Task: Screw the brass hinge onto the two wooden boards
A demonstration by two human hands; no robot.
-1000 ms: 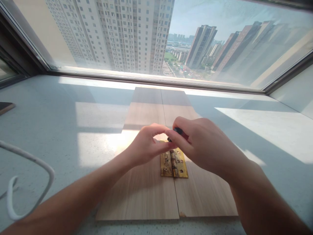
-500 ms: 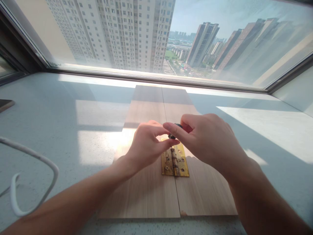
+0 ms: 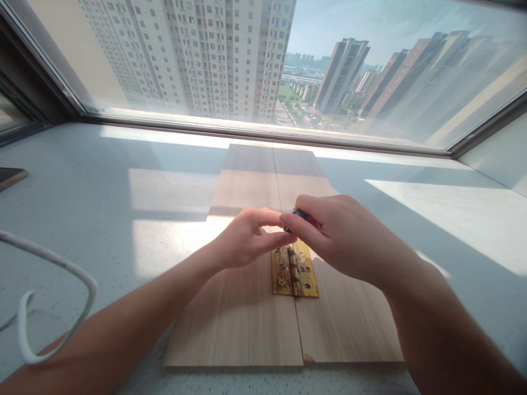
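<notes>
My right hand is wrapped round a short dark-handled screwdriver, most of it hidden by the fingers. At the tool's lower front end, the thumb and forefinger of my left hand close in a pinch; what lies between them is too small to make out. Below both hands a worn brass hinge lies flat, unfolded across the seam of two pale wooden boards. Screw heads or holes show in its two leaves, while its far end is covered by my fingers.
The boards rest on a speckled white windowsill. A white cable curls up at the left, near my left forearm. At the far left edge sits a dark flat object. A large framed window closes off the back.
My right hand has shifted slightly left and turned around the screwdriver, showing more of its dark handle. The left hand stays by the tool's front end, its wrist a little higher.
</notes>
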